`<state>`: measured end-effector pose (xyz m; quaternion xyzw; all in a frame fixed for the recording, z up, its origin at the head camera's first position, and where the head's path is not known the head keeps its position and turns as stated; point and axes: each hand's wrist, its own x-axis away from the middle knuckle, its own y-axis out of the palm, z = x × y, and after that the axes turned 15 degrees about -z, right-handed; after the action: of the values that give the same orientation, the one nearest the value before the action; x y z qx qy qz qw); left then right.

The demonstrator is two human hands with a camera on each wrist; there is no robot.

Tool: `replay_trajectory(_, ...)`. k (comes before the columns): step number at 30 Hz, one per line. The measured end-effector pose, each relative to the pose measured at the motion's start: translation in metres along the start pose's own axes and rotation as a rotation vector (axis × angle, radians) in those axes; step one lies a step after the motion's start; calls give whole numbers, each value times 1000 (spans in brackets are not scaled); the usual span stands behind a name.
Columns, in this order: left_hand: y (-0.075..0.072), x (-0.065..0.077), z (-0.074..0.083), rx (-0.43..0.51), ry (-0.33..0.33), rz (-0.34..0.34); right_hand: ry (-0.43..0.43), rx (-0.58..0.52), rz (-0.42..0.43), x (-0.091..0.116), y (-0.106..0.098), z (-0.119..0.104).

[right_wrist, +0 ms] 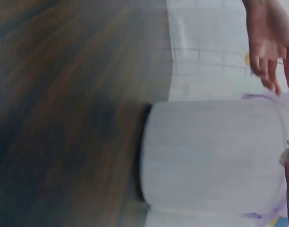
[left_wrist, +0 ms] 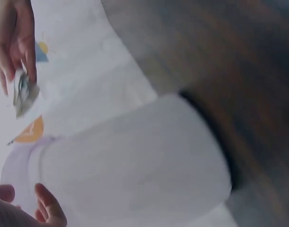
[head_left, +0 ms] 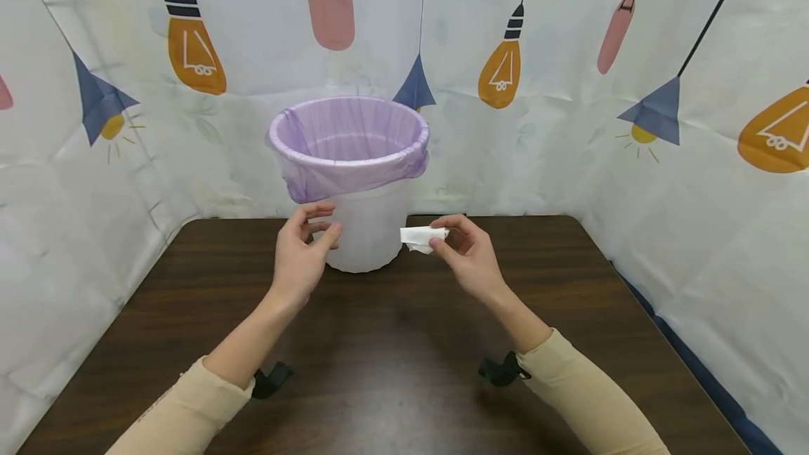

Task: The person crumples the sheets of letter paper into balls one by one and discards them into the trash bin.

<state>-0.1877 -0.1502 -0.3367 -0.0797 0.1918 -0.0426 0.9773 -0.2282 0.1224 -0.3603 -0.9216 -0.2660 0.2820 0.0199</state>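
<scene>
My right hand (head_left: 472, 258) pinches a small crumpled white wrapper or folded paper (head_left: 417, 236) between thumb and fingertips, in front of the bin's right side. In the left wrist view this piece (left_wrist: 25, 96) shows a greyish, darker inner side; its exact kind is unclear. A whitish bin (head_left: 371, 227) stands upright at the back of the table, with a thin purple bag (head_left: 354, 175) folded over its rim. My left hand (head_left: 298, 258) is beside the bin's left front, fingers loosely bent and holding nothing. Whether it touches the bin, I cannot tell.
The dark wooden table (head_left: 379, 371) reaches back to a pale curtain (head_left: 556, 146) printed with lamps and bulbs, which hangs behind and along both sides. A dark strap (head_left: 502, 371) sits at the right sleeve and another (head_left: 272, 380) at the left.
</scene>
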Motion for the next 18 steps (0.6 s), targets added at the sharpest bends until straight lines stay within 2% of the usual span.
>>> replay_trajectory(4,-19,-7,16,12,28,90,-19,67,-5,-7,-10,-9)
replay_trajectory(6,-28,-13,24,50,25,120,-22,97,-8,-11,-14,-15)
replay_trajectory(14,-62,-43,52,347,-58,124,-51,154,-19,-34,-28,-43)
replay_trajectory(18,-72,-55,57,423,-123,124,-109,179,-32,-52,-34,-56)
